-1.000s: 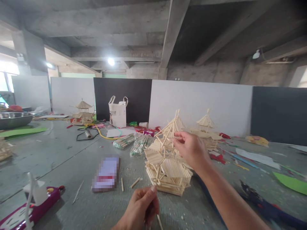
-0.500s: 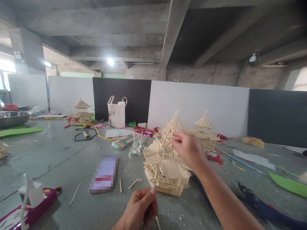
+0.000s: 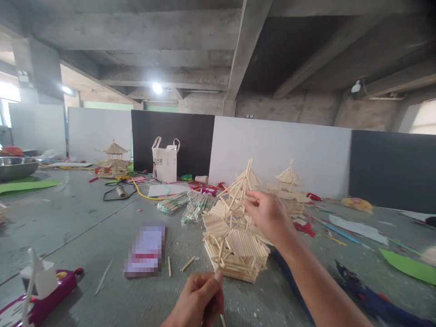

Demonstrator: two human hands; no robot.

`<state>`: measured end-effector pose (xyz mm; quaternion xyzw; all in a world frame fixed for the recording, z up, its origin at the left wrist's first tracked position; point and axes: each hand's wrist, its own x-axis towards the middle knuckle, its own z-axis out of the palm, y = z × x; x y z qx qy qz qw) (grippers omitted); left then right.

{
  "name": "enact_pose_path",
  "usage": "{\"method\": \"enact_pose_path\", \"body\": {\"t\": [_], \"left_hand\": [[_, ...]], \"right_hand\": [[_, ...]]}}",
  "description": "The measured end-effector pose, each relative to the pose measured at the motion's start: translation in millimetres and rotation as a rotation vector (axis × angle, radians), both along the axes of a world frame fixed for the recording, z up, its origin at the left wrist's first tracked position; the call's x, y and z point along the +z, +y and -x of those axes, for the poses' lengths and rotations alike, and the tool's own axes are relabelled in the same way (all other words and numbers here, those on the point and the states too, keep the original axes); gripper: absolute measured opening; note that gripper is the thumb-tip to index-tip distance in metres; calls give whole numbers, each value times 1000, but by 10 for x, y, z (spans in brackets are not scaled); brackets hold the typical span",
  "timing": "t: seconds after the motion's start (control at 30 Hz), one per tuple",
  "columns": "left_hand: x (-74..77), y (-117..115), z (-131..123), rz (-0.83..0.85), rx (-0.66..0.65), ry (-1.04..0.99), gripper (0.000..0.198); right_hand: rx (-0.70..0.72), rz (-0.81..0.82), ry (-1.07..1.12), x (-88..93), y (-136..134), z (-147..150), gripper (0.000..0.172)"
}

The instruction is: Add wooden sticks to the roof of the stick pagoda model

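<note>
A model pagoda (image 3: 247, 243) built from thin wooden sticks stands in front of me, with two roof tiers and an open stick frame on top. At its upper roof, my right hand (image 3: 270, 215) has thumb and index finger pinched on a wooden stick (image 3: 244, 196) of that frame. My left hand (image 3: 200, 295) is closed low in front of the model's base. From below its fingers pokes the end of another wooden stick (image 3: 222, 320); the rest is hidden by the hand. Two short stick pieces (image 3: 188, 263) lie just left of the base.
Bagged sticks (image 3: 173, 202) lie behind the model, near a second pagoda (image 3: 289, 190). A phone (image 3: 146, 250) and a purple power strip (image 3: 51, 293) are at left. On the right rest a dark blue tool (image 3: 371, 295) and green paper (image 3: 408, 267). Farther back stands a white bag (image 3: 165, 164).
The view has shifted very slightly. Both hands keep nearly the same places and grips, the right at the upper roof and the left below the base.
</note>
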<state>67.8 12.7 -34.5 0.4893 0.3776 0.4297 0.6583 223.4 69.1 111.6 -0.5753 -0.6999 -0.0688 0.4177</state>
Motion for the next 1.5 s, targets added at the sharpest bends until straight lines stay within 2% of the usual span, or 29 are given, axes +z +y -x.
{"method": "enact_pose_path", "body": {"t": [0.1,0.27,0.53,0.7,0.83,0.93,1.0,1.07,1.13,1.2,1.33,1.5], "left_hand": [[27,-3,3,-4,21,5,55],[121,-11,46,-26,215,-75,56],[219,-28,127,-24,386,-140,55],[365,-39,213,-62,548,-230,49],[455,-18,266,-87,616,-279,50],[466,0,282,-92,623,-296,50],[465,18,298,-83,635,-315,48],[474,44,330,-70,665,-347,45],[494,74,377,-58,707,-386,41],[520,102,428,-57,743,-423,37],[537,136,480,-70,756,-443,39],[508,134,447,-45,700,-385,42]], "right_hand": [[11,3,-3,-7,7,-10,21],[27,9,-1,-14,9,-23,21],[45,20,0,-8,-15,-28,25],[35,42,23,-10,-17,-29,34],[38,12,49,48,-60,-62,36],[96,-29,96,101,-180,-55,37],[218,-4,166,93,-315,19,38],[411,134,239,13,-481,160,37],[592,359,236,-148,-647,332,32],[652,533,128,-363,-778,477,26],[511,648,-150,-752,-870,532,22],[285,623,-400,-1006,-760,379,23]]}}
